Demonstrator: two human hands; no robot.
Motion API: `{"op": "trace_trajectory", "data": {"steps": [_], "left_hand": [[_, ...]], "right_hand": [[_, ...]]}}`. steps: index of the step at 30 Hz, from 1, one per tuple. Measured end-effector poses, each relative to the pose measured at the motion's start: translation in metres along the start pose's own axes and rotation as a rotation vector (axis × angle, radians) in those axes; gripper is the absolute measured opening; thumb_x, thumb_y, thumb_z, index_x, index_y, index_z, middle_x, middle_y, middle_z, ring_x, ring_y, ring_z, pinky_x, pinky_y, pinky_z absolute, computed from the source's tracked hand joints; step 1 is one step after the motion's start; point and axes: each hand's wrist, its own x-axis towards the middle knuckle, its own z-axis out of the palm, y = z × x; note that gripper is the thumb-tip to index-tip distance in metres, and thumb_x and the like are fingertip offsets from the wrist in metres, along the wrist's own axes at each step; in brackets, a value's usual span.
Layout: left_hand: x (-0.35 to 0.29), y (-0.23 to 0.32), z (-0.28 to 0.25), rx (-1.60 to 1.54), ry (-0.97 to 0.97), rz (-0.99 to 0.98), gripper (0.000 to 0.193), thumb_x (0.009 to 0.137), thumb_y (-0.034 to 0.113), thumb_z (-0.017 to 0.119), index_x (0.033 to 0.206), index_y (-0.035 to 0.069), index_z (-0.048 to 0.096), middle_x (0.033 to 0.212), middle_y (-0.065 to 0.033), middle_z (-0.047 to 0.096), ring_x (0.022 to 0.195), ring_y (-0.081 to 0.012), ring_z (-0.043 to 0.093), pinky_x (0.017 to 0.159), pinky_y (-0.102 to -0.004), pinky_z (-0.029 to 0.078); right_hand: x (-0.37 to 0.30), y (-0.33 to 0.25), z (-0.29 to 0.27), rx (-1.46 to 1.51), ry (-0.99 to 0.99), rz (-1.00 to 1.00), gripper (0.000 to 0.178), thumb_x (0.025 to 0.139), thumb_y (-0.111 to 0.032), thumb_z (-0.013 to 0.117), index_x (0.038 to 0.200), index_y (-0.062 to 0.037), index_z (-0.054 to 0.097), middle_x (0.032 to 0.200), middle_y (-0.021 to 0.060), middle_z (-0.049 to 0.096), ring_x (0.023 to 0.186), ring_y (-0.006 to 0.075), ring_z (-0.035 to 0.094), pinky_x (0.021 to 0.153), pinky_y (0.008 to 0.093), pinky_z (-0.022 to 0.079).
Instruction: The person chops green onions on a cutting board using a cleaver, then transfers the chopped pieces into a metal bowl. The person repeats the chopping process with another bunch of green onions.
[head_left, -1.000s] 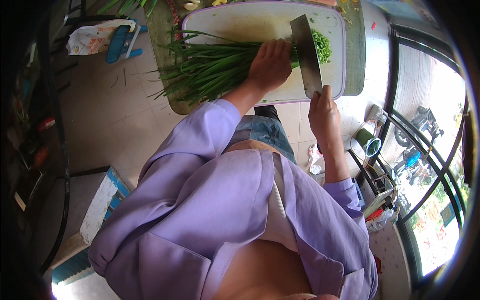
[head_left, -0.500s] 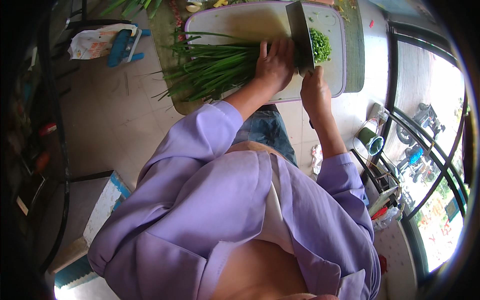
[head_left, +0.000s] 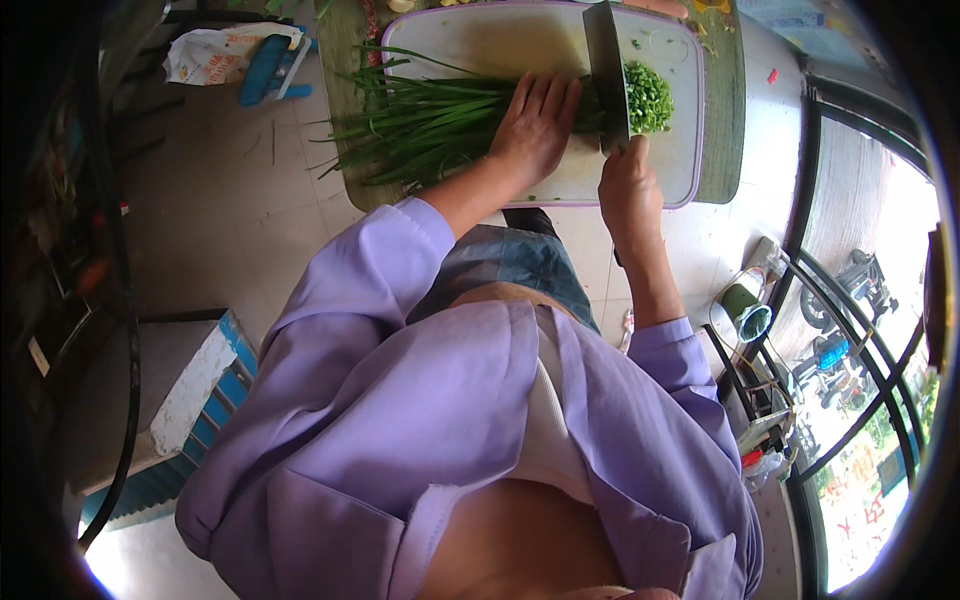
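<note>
A bunch of long green chives (head_left: 430,115) lies across the pale cutting board (head_left: 480,32), its leaf ends spilling past the board's left edge. Over the bunch rests my left hand (head_left: 535,128), holding it down with fingers stretched toward the far side. My right hand (head_left: 632,185) is closed round the handle of a cleaver (head_left: 605,75). The dark, broad blade stands on edge across the chives' right end, a small gap from my left fingers. Right of the blade sits a heap of chopped chives (head_left: 650,98). My right fingers hide the cleaver's handle.
The board lies on a greenish table (head_left: 722,150), with some food scraps along its far edge. To the left stand a blue stool (head_left: 270,70) and a printed bag (head_left: 210,55). A green bin (head_left: 745,305) is at the right, by a dark-framed glass door.
My left hand has slid left along the chives, away from the cleaver. The blade stays beside the chopped heap in my right hand. The whole view has shifted slightly.
</note>
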Motion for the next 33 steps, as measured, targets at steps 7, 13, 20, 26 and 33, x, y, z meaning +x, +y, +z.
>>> {"op": "trace_trajectory", "data": {"steps": [7, 13, 20, 26, 33], "left_hand": [[0.002, 0.003, -0.008, -0.206, 0.064, -0.028, 0.055, 0.081, 0.027, 0.049, 0.126, -0.003, 0.04, 0.122, -0.017, 0.043, 0.119, -0.0297, 0.037, 0.104, -0.0419, 0.023], [-0.001, -0.004, -0.001, -0.247, 0.11, -0.019, 0.054, 0.083, 0.029, 0.05, 0.127, 0.0, 0.039, 0.12, -0.0142, 0.044, 0.116, -0.0278, 0.039, 0.102, -0.0404, 0.027], [0.002, -0.004, 0.0, -0.297, 0.142, -0.008, 0.05, 0.082, 0.023, 0.053, 0.124, 0.0, 0.04, 0.116, -0.0123, 0.046, 0.11, -0.0265, 0.043, 0.099, -0.038, 0.031], [0.0, -0.007, 0.005, -0.248, 0.199, 0.023, 0.052, 0.08, 0.024, 0.054, 0.123, -0.002, 0.04, 0.115, -0.0128, 0.047, 0.108, -0.026, 0.043, 0.098, -0.0367, 0.031], [0.004, -0.007, 0.001, -0.33, 0.079, -0.008, 0.048, 0.081, 0.024, 0.053, 0.123, 0.001, 0.043, 0.116, -0.0123, 0.048, 0.11, -0.026, 0.044, 0.097, -0.0382, 0.032]], "right_hand": [[0.001, 0.004, -0.008, 0.066, -0.02, 0.041, 0.015, 0.089, -0.016, 0.046, 0.093, -0.0036, 0.038, 0.064, 0.0253, 0.058, 0.062, 0.0456, 0.057, 0.054, 0.0528, 0.045], [-0.019, -0.009, -0.038, 0.055, 0.0, 0.045, 0.014, 0.09, -0.015, 0.044, 0.091, -0.0023, 0.037, 0.062, 0.0262, 0.056, 0.06, 0.0462, 0.055, 0.052, 0.0521, 0.043], [-0.036, -0.015, -0.045, 0.01, -0.042, 0.084, 0.014, 0.091, -0.015, 0.044, 0.09, -0.0027, 0.037, 0.058, 0.0244, 0.055, 0.056, 0.0436, 0.056, 0.049, 0.0508, 0.042], [-0.045, -0.022, -0.056, 0.032, 0.018, 0.077, 0.014, 0.091, -0.014, 0.045, 0.09, -0.0028, 0.037, 0.059, 0.0234, 0.056, 0.056, 0.0429, 0.056, 0.049, 0.0499, 0.041], [-0.042, -0.018, -0.048, -0.006, -0.077, 0.105, 0.013, 0.09, -0.013, 0.045, 0.091, -0.0021, 0.038, 0.059, 0.0235, 0.056, 0.056, 0.0424, 0.057, 0.048, 0.0495, 0.042]]}}
